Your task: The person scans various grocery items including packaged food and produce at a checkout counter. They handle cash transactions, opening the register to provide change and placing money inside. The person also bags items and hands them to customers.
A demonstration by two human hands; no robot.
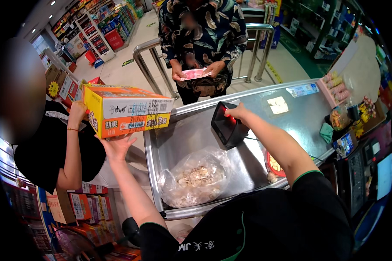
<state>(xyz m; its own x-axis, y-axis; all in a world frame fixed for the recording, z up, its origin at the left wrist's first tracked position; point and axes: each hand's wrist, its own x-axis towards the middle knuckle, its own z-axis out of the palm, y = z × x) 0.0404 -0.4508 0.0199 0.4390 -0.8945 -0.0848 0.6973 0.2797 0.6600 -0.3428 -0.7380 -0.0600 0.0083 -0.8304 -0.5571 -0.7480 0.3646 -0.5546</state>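
My left hand is palm up under a yellow and orange instant noodle carton, fingers spread against its lower side. A co-worker's hand is on the carton's left end; the carton hangs tilted beyond the counter's left edge. On the steel counter, my right hand grips the top of a black barcode scanner. Red light glows in the scanner's window by my fingertips. Nearer to me lies a clear plastic bag of pale, flaky scraps.
Across the counter, a person holds a pink banknote between steel railings. A red basket of peeled garlic cloves sits partly behind my right forearm. A keyboard and screen stand at right. Lower left is a fan.
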